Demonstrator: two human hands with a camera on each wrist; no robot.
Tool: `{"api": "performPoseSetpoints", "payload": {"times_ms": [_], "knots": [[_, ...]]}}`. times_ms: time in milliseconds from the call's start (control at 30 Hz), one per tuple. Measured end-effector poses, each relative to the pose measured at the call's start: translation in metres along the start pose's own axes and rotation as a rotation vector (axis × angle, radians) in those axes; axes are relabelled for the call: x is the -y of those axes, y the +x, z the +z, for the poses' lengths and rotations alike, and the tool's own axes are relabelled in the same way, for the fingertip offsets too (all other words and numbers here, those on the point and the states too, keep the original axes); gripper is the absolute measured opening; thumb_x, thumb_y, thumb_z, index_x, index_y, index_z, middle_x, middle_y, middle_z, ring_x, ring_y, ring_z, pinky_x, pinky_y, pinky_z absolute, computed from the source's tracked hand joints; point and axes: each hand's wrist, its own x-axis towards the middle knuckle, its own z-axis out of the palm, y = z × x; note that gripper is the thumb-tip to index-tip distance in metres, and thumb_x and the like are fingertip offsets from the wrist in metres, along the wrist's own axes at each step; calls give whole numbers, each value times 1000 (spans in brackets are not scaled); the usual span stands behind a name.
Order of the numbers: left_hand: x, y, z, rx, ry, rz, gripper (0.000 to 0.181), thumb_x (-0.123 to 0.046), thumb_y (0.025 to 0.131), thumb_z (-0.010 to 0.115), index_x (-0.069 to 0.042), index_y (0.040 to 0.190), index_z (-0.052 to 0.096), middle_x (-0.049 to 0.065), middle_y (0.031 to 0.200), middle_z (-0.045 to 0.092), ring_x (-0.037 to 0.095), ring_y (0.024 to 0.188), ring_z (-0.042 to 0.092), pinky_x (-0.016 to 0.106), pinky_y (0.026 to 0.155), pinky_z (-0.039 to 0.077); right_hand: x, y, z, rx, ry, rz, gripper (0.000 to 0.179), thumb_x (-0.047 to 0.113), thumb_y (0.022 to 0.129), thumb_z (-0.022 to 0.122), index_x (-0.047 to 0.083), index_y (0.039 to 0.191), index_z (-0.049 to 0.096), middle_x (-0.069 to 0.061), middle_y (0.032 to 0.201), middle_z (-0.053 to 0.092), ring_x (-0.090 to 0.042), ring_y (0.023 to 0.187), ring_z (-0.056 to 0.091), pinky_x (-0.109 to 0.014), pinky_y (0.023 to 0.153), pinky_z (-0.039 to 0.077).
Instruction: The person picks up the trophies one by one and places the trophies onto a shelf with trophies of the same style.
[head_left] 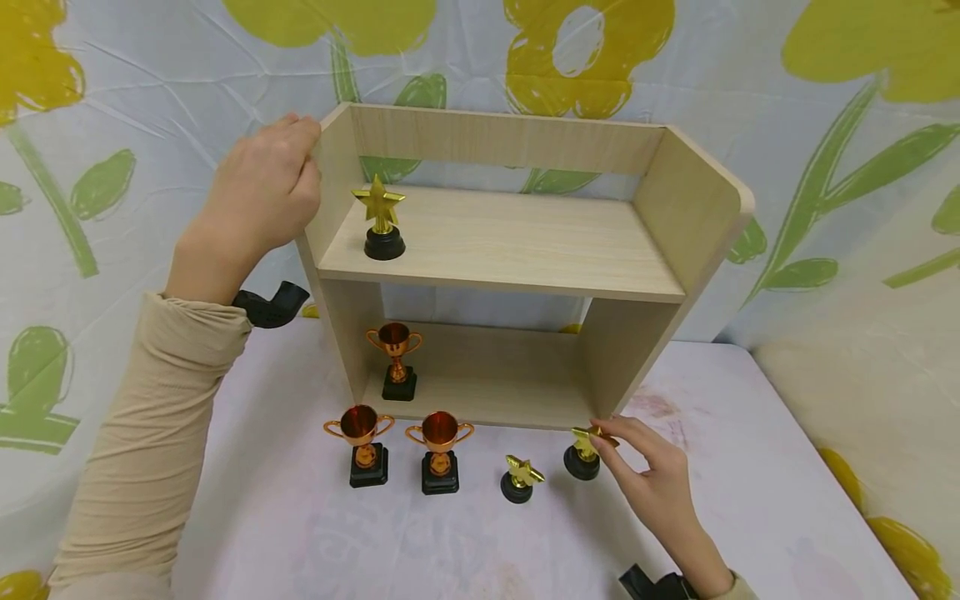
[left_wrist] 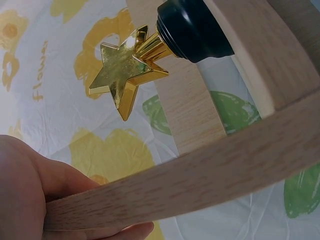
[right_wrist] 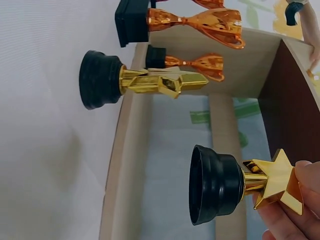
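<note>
My left hand (head_left: 258, 187) grips the upper edge of the left side panel (left_wrist: 175, 182) of a pale wooden shelf unit. In front of the shelf's lower right corner, my right hand (head_left: 654, 477) pinches a gold star trophy (right_wrist: 272, 182) by its star; its black round base (right_wrist: 215, 185) appears lifted off the table. To its left a second star trophy (head_left: 519, 479) stands on the table, then two bronze two-handled cup trophies (head_left: 439, 450). Another star trophy (head_left: 380, 218) stands at the left of the upper shelf, and a bronze cup trophy (head_left: 397, 358) below it on the lower shelf.
The shelf unit has an upper board (head_left: 517, 237), a lower board (head_left: 495, 371) and a right side panel (head_left: 693, 200). A white cloth covers the table (head_left: 262, 500). Behind hangs a flower-printed cloth (head_left: 480, 50).
</note>
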Motion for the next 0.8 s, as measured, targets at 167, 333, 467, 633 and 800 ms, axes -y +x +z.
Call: {"api": "performPoseSetpoints", "payload": {"times_ms": [167, 333, 467, 633, 800], "knots": [[0, 0, 0, 6, -5, -3, 18, -4, 93, 31, 4, 89, 47, 31, 112, 58, 41, 133, 45, 60, 106, 34, -3, 2, 1, -3, -2, -4, 42, -22, 60, 77, -3, 98, 74, -13, 92, 73, -6, 88, 65, -14, 91, 45], [0, -1, -1, 13, -7, -9, 20, -4, 94, 31, 5, 90, 48, 31, 121, 57, 40, 135, 44, 59, 107, 33, -4, 5, 2, -8, 5, -12, 42, -19, 61, 78, -1, 98, 75, -12, 93, 73, -5, 92, 65, -18, 96, 44], [-1, 0, 0, 10, -4, -9, 20, -4, 94, 31, 5, 92, 49, 31, 121, 57, 40, 134, 45, 61, 106, 33, -2, 9, 2, -8, 13, -14, 42, -18, 62, 78, 0, 100, 75, -11, 94, 73, -5, 96, 66, -21, 99, 43], [-1, 0, -1, 14, -3, -9, 23, -4, 94, 31, 7, 96, 51, 30, 129, 56, 40, 135, 44, 61, 107, 32, 2, 12, 3, -3, 13, -8, 43, -17, 63, 79, 1, 102, 75, -9, 94, 73, -7, 101, 65, -22, 101, 43], [-1, 0, -1, 22, -5, -15, 26, -5, 95, 30, 8, 101, 53, 29, 134, 53, 41, 136, 42, 60, 109, 30, 4, 17, 4, -8, 16, -14, 41, -16, 64, 79, 1, 101, 76, -8, 93, 73, -10, 102, 66, -24, 101, 43]]}}
